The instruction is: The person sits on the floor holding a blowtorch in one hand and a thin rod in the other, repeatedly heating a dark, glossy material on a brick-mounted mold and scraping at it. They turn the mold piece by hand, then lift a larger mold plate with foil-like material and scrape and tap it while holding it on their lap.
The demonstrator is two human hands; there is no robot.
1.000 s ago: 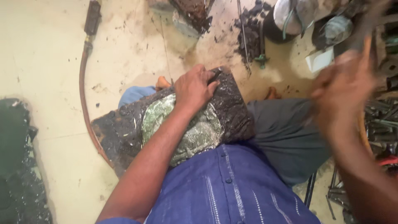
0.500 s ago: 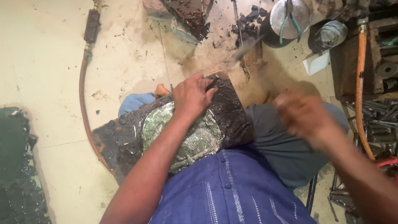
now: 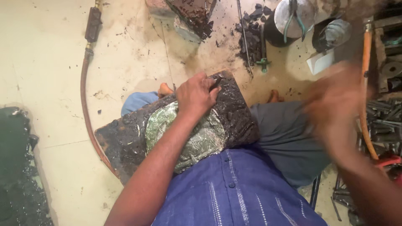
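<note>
The left hand (image 3: pixel 196 94) pinches a small dark punch (image 3: pixel 216 80) on the black pitch board (image 3: pixel 234 113). The right hand (image 3: pixel 335 104) is blurry; I cannot tell its fingers. Best to hold the punch steady.

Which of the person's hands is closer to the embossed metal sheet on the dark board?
Left. The left hand rests at the top edge of the metal sheet; the right hand, blurred, is off to the side, clear of the board.

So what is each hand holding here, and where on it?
The left hand pinches a small dark tool near its tip against the black slab. The right hand is motion-blurred; any hold cannot be told.
</note>
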